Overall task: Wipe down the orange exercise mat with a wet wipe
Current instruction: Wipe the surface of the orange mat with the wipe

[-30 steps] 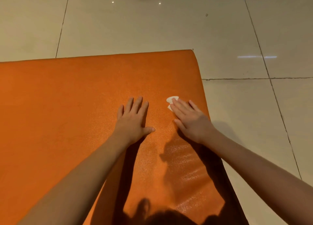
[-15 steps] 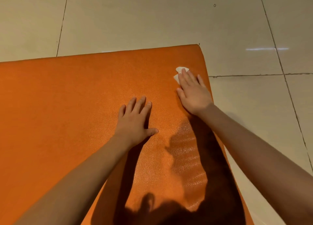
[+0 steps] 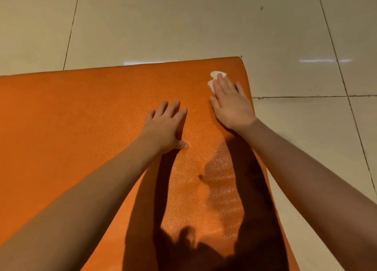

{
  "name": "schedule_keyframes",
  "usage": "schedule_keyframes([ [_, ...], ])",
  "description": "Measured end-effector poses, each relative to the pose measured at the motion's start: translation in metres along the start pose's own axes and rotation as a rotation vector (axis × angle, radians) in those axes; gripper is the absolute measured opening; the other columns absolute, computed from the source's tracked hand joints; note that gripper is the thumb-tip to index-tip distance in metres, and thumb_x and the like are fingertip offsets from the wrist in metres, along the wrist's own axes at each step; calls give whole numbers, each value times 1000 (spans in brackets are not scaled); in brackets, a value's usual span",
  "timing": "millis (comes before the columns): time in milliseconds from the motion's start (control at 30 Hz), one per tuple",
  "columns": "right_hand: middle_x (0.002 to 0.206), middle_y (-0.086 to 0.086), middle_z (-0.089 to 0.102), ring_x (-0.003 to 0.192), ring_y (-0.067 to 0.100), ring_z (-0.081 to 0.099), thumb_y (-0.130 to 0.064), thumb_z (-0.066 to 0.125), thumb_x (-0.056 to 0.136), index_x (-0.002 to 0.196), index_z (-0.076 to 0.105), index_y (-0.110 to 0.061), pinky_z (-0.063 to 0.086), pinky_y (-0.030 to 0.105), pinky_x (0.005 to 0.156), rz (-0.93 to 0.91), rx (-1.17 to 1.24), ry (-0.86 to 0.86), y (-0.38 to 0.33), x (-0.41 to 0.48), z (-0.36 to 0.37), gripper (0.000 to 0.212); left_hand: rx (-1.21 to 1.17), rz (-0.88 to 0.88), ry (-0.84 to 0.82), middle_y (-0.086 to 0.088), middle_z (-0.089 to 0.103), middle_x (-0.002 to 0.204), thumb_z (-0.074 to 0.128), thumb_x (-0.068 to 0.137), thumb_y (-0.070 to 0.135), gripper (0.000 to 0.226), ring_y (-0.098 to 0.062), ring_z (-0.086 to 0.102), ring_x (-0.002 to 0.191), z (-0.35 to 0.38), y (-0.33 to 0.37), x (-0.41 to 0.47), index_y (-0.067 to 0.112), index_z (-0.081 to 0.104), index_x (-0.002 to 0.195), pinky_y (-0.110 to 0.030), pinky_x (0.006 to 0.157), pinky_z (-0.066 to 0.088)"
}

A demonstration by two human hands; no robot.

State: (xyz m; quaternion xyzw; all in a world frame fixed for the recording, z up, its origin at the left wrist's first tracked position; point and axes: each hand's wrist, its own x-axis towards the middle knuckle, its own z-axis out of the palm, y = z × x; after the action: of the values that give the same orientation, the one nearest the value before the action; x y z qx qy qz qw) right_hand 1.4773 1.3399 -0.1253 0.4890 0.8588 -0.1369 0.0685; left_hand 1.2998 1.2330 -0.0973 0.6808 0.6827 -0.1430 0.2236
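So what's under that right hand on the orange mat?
A white wet wipe is pinned under the right hand on the orange mat. Only its edges peek past the fingertips; the rest is covered.

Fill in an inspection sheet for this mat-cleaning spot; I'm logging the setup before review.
Surface: orange mat lies flat on the tiled floor; glossy, wet-looking patch between the forearms.
Job's things: white wet wipe near the mat's far right corner, mostly covered by fingers.
Clutter: nothing seen.
Grippers: right hand flat, pressing the wipe; left hand flat on the mat, fingers spread, empty.
Cables: nothing seen.
Surroundings: pale glossy tiles with dark grout lines and light reflections.
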Motion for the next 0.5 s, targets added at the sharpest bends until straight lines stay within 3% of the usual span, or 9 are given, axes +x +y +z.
schedule_keyframes([
  [67, 164, 7, -3, 151, 20, -6, -39, 22, 106, 156, 6, -12, -4, 38, 122, 21, 60, -3, -11, 9, 0, 59, 11, -4, -3, 0, -7, 164, 70, 77, 60, 109, -28, -7, 150, -1, 1, 1, 26, 4, 156, -51, 120, 10],
  [200, 164, 3, -3, 151, 16, -5, -43, 20, 105, 156, 3, -15, -4, 38, 122, -156, -37, -17, 3, 14, -3, 61, 9, -10, -40, 1, -10, 164, 69, 77, 62, 110, -27, -9, 150, -4, 0, 2, 26, 2, 157, -50, 120, 9],
  [400, 164, 7, -5, 151, 22, -5, -47, 17, 105, 157, 3, -11, -3, 39, 122, 163, 35, -31, 13, 53, -23, 64, 29, -22, -51, 0, -15, 163, 65, 73, 72, 117, -29, -13, 150, -3, 5, 1, 24, -1, 157, -52, 121, 5],
  [500, 164, 6, -5, 151, 20, -6, -49, 20, 104, 157, 3, -13, -3, 37, 121, 34, 60, -33, 6, 40, -16, 66, 31, -27, -49, -1, -17, 163, 65, 73, 71, 118, -29, -15, 149, -1, 6, 0, 23, -3, 156, -52, 121, 4],
])
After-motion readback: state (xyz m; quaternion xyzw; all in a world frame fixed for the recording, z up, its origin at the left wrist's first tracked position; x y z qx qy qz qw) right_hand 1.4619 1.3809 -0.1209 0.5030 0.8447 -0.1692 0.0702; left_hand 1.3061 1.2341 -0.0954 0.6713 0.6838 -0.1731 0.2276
